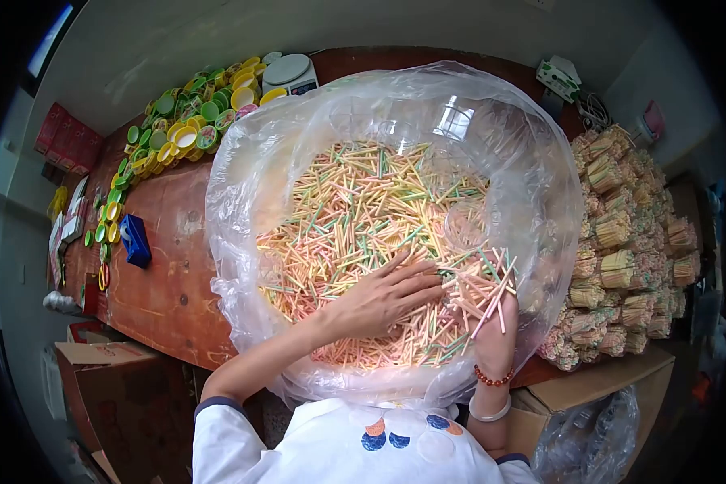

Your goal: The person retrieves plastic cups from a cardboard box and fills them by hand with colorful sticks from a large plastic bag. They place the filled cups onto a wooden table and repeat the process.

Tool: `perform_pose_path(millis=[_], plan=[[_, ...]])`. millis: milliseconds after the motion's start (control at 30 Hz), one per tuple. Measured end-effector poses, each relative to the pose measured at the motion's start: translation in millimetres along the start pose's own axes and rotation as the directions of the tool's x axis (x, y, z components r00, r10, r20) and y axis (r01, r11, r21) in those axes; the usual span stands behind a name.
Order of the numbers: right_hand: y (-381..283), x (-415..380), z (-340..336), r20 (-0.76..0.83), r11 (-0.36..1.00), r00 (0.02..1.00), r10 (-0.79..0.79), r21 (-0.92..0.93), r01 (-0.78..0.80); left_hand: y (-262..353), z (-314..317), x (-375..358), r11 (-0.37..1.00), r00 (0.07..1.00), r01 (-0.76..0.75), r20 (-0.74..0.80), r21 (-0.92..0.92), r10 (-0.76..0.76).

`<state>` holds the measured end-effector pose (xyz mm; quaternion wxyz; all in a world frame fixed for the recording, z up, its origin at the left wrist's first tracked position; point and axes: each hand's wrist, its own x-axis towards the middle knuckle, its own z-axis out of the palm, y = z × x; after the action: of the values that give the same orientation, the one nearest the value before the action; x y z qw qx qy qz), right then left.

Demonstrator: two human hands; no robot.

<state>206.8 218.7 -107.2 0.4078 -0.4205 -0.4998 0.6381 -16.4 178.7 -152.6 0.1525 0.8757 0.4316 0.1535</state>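
A large clear plastic bag (pixel 242 177) lies wide open on the table, full of short pastel sticks (pixel 355 210) in pink, yellow and green. My left hand (pixel 387 297) rests palm down on the sticks near the middle front, its fingers spread and pointing right. At the bag's right side my right hand (pixel 496 319) holds a loose bunch of mostly pink sticks (pixel 480 292); its fingers are partly hidden behind them. A beaded bracelet and a pale band circle the right wrist. Just above the bunch, a clear round container (pixel 465 224) sits among the sticks.
Bundled sticks (pixel 617 266) are piled at the right. Yellow and green round containers (pixel 184 137) and a white scale (pixel 289 71) stand at the back left of the red-brown table (pixel 169 266). A blue tape dispenser (pixel 135 240) lies left. Cardboard boxes (pixel 129 395) flank the front.
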Motion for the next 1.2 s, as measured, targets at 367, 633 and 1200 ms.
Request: perform_pose_path(millis=[367, 633, 1200], plan=[[8, 6, -7, 0.072, 0.999, 0.997, 0.006, 0.049, -0.009, 18, 8, 8, 0.990, 0.993, 0.118, -0.004, 0.072, -0.118], [14, 7, 15, 0.173, 0.881, 0.965, -0.196, -0.400, 0.251, 0, -5, -50, 0.838, 0.848, 0.262, -0.300, -0.478, -0.436], [46, 15, 65, 0.252, 0.887, 0.944, -0.213, -0.355, 0.295, 29, -43, -14, 0.296, 0.502, -0.380, -0.464, -0.876, -0.730]])
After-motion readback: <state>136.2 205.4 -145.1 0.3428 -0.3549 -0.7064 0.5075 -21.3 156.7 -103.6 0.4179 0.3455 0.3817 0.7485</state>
